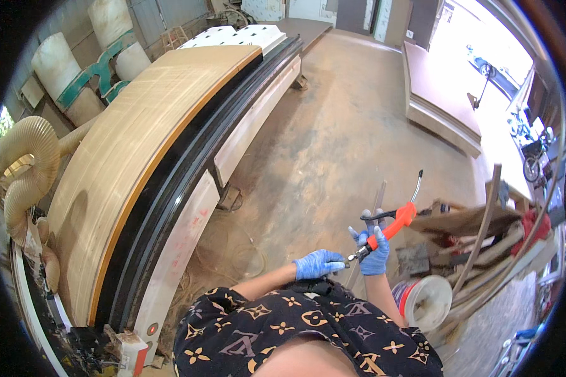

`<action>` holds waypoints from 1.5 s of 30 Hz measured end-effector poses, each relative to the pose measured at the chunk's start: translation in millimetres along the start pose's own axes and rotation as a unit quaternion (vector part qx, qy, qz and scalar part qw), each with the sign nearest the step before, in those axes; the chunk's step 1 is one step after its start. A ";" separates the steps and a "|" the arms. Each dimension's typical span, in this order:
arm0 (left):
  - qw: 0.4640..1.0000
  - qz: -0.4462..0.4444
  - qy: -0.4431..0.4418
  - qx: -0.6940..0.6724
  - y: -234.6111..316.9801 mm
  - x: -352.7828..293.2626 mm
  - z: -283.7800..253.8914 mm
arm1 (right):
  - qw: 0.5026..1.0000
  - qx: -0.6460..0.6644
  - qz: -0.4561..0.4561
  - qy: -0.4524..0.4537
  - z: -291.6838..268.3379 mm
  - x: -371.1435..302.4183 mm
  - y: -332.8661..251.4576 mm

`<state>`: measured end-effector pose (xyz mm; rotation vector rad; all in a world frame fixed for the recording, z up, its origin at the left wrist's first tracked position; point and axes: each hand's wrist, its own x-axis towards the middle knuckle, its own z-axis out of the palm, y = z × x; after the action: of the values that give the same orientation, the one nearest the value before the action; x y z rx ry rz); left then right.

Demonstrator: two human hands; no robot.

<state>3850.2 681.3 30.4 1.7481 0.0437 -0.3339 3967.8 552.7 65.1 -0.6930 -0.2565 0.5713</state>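
Both my hands wear blue gloves and meet in front of my chest. My right hand [375,251] grips the orange handles of a pair of pliers [390,227], whose dark jaws point down and left. My left hand [318,264] is closed right at the jaw tip, its fingers pinched on something too small to make out. A black handle end sticks up behind the orange grip.
A long machine table with a big wooden board [138,151] runs along my left. Ribbed dust hoses [28,163] hang at the far left. A pile of scrap wood [484,232] and a white bucket [429,301] stand to my right. Dusty concrete floor [333,125] lies ahead.
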 end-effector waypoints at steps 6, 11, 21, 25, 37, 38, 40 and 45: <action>0.924 0.299 0.238 0.013 144.1 71.9 -108.7 | 0.991 -0.115 0.071 0.024 -44.1 155.5 4.0; 0.713 0.695 0.091 -0.003 245.8 131.6 -215.2 | 0.988 -0.096 0.115 0.026 -23.3 289.7 23.2; 0.634 0.738 -0.159 -0.168 309.7 347.1 -405.6 | 0.978 -0.115 -0.016 0.174 -78.4 560.3 -5.9; 0.657 0.707 -0.148 -0.218 313.4 421.6 -465.7 | 0.956 -0.085 -0.040 0.277 -130.1 638.1 -12.0; 0.633 0.752 0.064 -0.171 359.0 680.0 -644.9 | 0.946 -0.141 -0.038 0.289 -227.4 978.2 -70.0; 0.639 0.740 0.113 -0.180 360.6 692.7 -660.8 | 0.946 -0.157 -0.030 0.280 -216.9 1005.7 -72.9; 0.652 0.713 0.182 -0.183 364.0 717.5 -697.6 | 0.970 -0.170 0.019 0.172 -178.8 1062.4 -70.6; 0.678 0.664 0.237 -0.208 372.1 766.5 -761.3 | 0.961 -0.267 0.077 -0.002 -106.7 1168.0 -35.0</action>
<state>4813.8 1221.4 322.7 0.9742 -0.7060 1.1310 4980.4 1145.3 51.7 -1.2437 -0.3687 0.6576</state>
